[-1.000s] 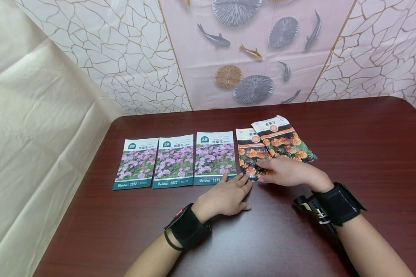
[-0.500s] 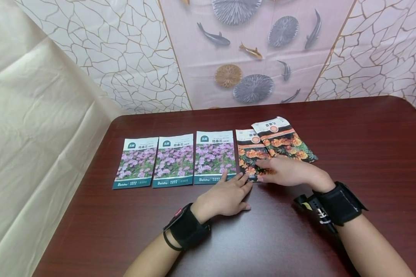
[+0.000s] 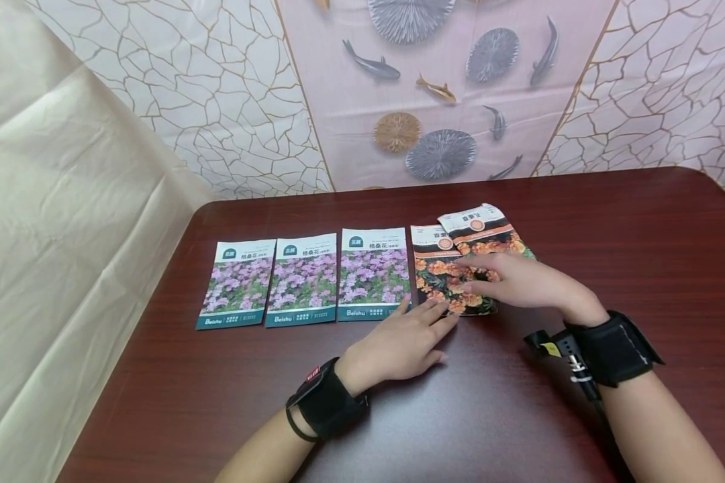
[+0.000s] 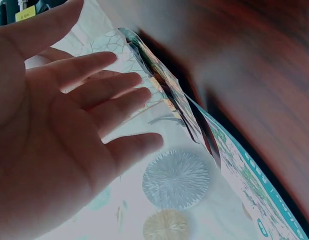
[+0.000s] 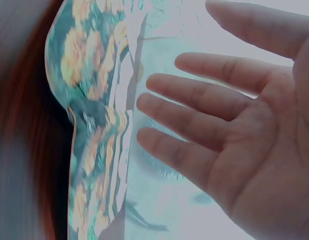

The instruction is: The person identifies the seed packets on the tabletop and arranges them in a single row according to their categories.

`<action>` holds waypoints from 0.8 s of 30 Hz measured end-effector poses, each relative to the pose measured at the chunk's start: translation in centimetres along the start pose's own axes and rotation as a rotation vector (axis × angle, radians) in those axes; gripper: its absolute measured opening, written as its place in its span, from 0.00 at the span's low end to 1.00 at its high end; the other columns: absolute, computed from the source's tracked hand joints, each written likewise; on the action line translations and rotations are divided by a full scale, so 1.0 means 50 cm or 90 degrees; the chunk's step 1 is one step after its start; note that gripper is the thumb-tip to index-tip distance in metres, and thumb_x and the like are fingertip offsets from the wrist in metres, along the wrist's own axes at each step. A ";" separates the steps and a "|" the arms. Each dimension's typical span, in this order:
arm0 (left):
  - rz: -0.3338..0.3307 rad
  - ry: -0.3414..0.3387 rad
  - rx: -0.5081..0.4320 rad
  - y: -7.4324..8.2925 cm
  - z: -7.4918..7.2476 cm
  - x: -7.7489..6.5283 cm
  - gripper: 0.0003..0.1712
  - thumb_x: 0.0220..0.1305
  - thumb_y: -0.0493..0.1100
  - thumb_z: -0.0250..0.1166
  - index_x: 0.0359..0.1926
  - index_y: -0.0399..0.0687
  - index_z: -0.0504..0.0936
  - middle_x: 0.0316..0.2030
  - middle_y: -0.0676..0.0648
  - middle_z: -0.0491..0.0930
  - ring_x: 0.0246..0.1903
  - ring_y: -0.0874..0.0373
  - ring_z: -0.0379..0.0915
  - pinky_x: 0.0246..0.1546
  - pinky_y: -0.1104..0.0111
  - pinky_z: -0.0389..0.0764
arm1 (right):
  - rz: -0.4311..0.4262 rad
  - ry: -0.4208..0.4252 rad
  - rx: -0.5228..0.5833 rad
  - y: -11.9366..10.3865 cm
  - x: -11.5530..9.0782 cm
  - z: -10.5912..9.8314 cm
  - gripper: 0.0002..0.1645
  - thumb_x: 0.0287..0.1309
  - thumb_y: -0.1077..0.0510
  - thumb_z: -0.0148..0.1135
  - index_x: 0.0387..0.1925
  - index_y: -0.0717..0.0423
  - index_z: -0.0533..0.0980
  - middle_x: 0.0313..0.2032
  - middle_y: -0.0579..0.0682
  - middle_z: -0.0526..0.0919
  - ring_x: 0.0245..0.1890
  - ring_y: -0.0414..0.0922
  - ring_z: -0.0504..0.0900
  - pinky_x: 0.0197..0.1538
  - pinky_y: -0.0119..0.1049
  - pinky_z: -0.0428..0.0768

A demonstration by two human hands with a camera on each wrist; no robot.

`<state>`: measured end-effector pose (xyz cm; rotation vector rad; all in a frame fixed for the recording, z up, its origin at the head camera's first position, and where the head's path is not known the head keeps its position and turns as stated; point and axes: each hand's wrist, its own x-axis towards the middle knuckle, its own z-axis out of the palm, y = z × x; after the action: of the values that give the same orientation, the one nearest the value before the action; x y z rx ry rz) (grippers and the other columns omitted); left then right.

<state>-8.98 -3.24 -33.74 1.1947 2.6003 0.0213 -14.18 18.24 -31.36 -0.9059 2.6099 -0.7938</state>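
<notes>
Five-fingered and spread, my left hand [image 3: 395, 345] hovers or rests by the lower edge of the left orange-flower seed packet [image 3: 435, 270]; contact cannot be told. My right hand [image 3: 522, 280] reaches over the right orange-flower seed packet [image 3: 486, 228], which overlaps the left one at a tilt and is partly hidden. In the right wrist view, the fingers [image 5: 194, 112] are extended and hold nothing, apart from the packets. The left wrist view likewise shows straight fingers [image 4: 112, 90] with nothing in them. A purple-flower seed packet [image 3: 374, 272] lies just left of the orange pair.
Two more purple-flower packets, the middle one [image 3: 303, 278] and the leftmost one [image 3: 238, 285], continue the row leftward. All lie on a dark red-brown table [image 3: 187, 402]. A patterned cloth [image 3: 362, 121] hangs behind the table's far edge, and a cream cloth [image 3: 66, 235] hangs at left.
My right hand has shifted up and rightward, uncovering the lower right of the left orange-flower packet. The left hand has slid slightly right. The packets look unmoved.
</notes>
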 end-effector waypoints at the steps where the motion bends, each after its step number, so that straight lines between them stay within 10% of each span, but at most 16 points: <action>1: 0.009 0.008 0.002 0.001 0.000 0.000 0.34 0.66 0.55 0.52 0.69 0.51 0.55 0.69 0.46 0.50 0.67 0.54 0.43 0.65 0.52 0.46 | 0.007 0.009 0.001 0.002 -0.002 -0.003 0.28 0.63 0.55 0.54 0.59 0.69 0.66 0.54 0.65 0.72 0.50 0.55 0.75 0.49 0.52 0.72; 14: 0.092 0.111 0.035 0.011 0.014 0.009 0.31 0.67 0.55 0.51 0.67 0.51 0.60 0.66 0.46 0.58 0.65 0.55 0.52 0.63 0.55 0.55 | 0.194 0.153 0.010 0.073 -0.024 -0.046 0.27 0.63 0.51 0.53 0.56 0.67 0.68 0.44 0.64 0.77 0.41 0.55 0.75 0.33 0.43 0.71; 24: 0.124 0.139 -0.042 0.010 0.013 0.008 0.28 0.67 0.53 0.51 0.65 0.49 0.64 0.59 0.48 0.67 0.59 0.57 0.61 0.59 0.59 0.64 | 0.327 0.116 0.001 0.139 -0.046 -0.057 0.30 0.59 0.49 0.56 0.47 0.75 0.68 0.43 0.71 0.73 0.41 0.61 0.72 0.40 0.54 0.71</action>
<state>-8.70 -2.66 -34.38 1.4915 2.6286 0.2906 -17.00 25.42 -32.88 -0.1406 2.8037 -0.7579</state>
